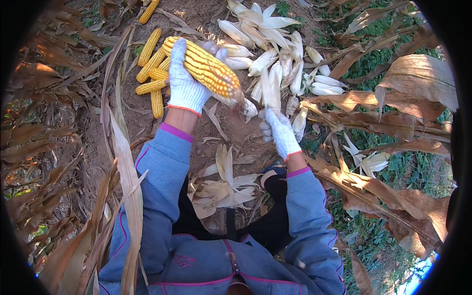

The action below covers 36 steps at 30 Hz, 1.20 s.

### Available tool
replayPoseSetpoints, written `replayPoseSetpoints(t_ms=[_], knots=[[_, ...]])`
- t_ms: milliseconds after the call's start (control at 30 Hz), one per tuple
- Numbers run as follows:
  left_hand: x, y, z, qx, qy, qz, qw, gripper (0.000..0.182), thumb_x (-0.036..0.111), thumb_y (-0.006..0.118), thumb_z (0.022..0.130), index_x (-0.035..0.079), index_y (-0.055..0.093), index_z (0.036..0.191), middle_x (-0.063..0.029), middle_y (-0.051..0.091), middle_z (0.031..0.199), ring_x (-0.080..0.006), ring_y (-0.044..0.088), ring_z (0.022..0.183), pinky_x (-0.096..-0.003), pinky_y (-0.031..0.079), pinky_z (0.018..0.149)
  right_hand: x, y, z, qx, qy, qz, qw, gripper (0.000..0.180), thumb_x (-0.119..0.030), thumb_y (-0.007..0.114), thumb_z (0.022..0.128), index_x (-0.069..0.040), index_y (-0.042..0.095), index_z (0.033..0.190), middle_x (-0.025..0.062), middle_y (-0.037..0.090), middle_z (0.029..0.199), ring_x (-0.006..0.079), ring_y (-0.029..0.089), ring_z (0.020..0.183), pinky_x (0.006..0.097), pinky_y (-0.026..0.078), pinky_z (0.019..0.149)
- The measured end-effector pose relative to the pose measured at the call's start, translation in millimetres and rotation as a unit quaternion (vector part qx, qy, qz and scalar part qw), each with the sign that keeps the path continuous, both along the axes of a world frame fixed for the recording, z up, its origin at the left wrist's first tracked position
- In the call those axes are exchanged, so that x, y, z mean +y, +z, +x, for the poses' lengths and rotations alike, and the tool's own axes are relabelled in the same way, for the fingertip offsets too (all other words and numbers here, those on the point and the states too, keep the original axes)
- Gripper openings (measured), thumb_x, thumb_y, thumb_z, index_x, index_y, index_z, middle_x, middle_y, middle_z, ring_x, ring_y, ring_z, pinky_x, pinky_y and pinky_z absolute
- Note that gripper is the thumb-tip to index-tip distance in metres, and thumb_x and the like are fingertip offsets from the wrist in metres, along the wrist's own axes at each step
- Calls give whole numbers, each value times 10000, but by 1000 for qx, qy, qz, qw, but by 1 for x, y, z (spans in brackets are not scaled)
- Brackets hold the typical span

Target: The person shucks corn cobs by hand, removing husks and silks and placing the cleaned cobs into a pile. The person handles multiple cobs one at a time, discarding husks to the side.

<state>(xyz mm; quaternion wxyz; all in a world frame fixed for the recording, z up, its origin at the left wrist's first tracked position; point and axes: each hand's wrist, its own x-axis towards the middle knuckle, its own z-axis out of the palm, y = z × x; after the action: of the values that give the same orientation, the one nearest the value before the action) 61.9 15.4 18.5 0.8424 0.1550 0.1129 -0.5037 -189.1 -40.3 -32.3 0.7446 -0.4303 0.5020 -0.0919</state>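
My left hand (188,83), in a white knitted glove, is wrapped around a bare yellow ear of corn (208,66). The ear slants down to the right, and brown silk hangs from its lower end. In a matching glove, my right hand (278,131) is lower and to the right, apart from the ear. Its fingers are closed around the lower end of a pale strip of corn husk (271,90) that points upward. Behind my left wrist, several husked yellow ears (151,68) lie piled on the soil.
Unhusked ears (261,62) in pale husks are heaped beyond my hands. Loose husks (225,188) lie between my legs. Dry corn leaves (129,206) cross my left arm, and more brown leaves (391,107) lean in from the right over green weeds (413,166).
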Motion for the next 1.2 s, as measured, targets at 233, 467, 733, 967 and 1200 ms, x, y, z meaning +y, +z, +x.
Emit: replayPoseSetpoints(t_ms=[233,467,733,967,1200], knots=[[5,-13,13,-26,-32,-29,999,263,234,609,918,-5,624,1028,-192,661,1011,-319,646,979,-461,574,852,28,-67,9,287,607,-225,706,799,-631,534,798,-78,481,1372,166,512,1377,335,496,1260,390,386,1056],[13,-21,-80,-135,-306,109,936,268,249,596,932,49,580,1111,-162,673,979,-282,685,827,-386,570,736,-12,-157,30,223,426,-345,806,671,-483,529,885,-73,401,1401,202,476,1364,343,463,1264,445,361,1069],[20,-26,-99,-279,-351,80,890,318,265,598,935,2,515,1094,-77,597,834,-167,608,702,-288,530,637,-32,-218,62,330,358,-532,693,1010,-330,803,688,-95,230,1485,228,389,1417,394,382,1319,437,360,1082],[32,-28,-123,-483,-403,116,769,416,324,569,928,8,512,1193,-139,652,969,-248,638,914,-360,487,833,-24,-222,85,471,402,-354,701,858,-529,794,621,-59,506,1278,170,630,1118,335,609,1064,432,499,905],[27,-24,-121,-536,-405,134,729,411,316,578,922,10,517,1188,-195,633,1087,-292,607,1070,-364,434,930,45,-254,30,343,231,-59,909,890,-591,658,767,13,405,1370,203,531,1336,345,541,1202,398,440,1004]])
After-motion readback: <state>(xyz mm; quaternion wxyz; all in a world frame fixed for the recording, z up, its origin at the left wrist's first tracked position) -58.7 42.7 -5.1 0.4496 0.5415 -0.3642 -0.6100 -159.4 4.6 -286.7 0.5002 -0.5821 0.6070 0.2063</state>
